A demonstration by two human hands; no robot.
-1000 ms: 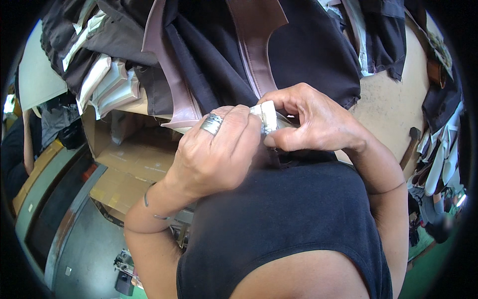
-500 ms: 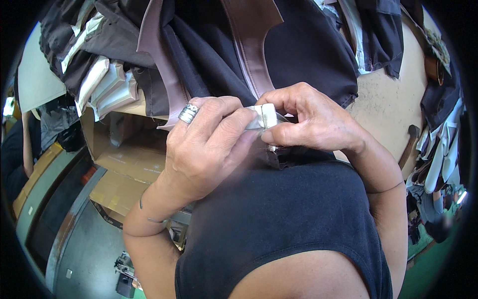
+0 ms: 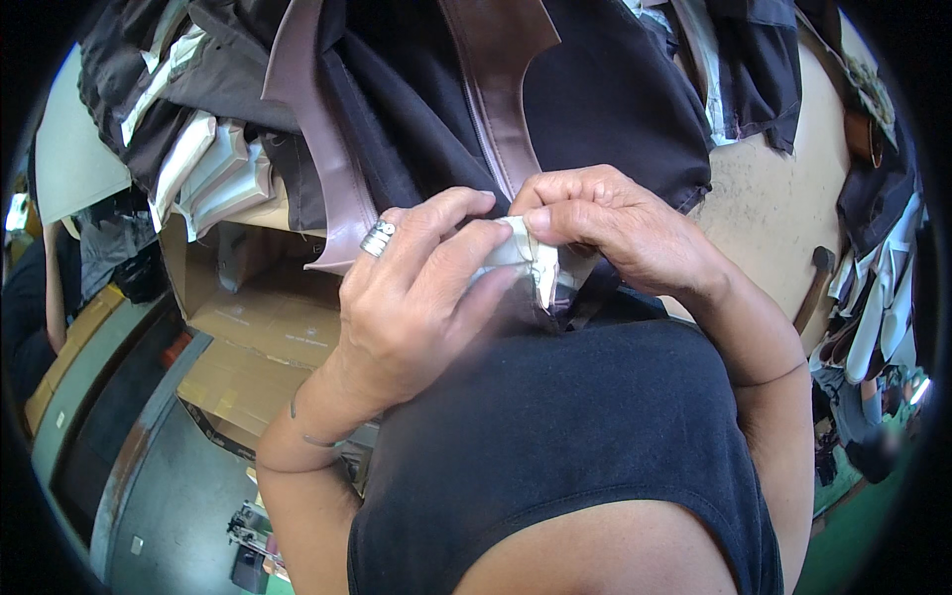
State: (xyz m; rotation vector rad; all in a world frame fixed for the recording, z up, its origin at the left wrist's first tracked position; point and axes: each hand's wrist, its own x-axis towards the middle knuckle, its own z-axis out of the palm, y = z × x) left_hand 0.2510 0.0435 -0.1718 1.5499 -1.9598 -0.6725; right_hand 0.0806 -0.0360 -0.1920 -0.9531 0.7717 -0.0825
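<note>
Tan work surface (image 3: 769,213) is showing bare at the right, while dark material is covering much of the rest. Nearest, a black sleeveless top (image 3: 575,407) is covering the person's torso. Just beyond it, a small folded white strip (image 3: 525,245) is sitting between the two hands. The left hand (image 3: 397,307), wearing a wide silver ring (image 3: 378,238), is pinching the strip's left part between thumb and fingers; the right hand (image 3: 630,233) is clamping its upper right end, thumb pressing against the curled fingers. Farther on, mauve-brown leather-like panels (image 3: 496,74) are lying over black cloth (image 3: 615,109). To the left, an open cardboard box (image 3: 253,387) is standing below a stack of folded white pieces (image 3: 223,174). Toward the right rim, pale strips (image 3: 875,317) are hanging in a bunch; at the far left, another person's arm (image 3: 52,288) is showing.
</note>
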